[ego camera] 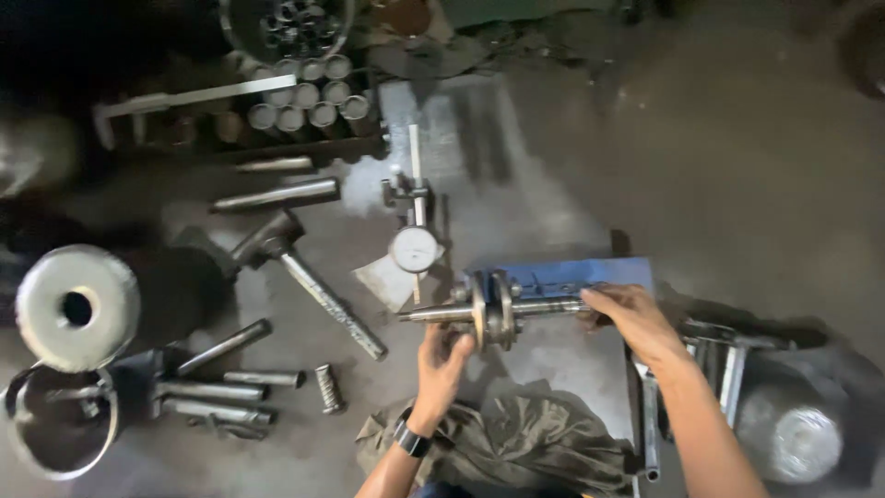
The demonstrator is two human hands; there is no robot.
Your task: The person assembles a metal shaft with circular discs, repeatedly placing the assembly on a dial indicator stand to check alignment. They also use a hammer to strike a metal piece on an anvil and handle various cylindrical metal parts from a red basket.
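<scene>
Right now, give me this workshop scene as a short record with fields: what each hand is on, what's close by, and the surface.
Left hand: under the crankshaft, touching its web
Right hand: gripping the crankshaft's right shaft end
Support: blue stand
Gauge: dial indicator, just left of the stand
Nearby: hammer, olive cloth
Surface: grey floor

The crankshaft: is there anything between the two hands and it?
No. The left hand touches the crankshaft under its round webs, and the right hand lies on its right shaft end. The dial gauge stands behind, apart.
</scene>
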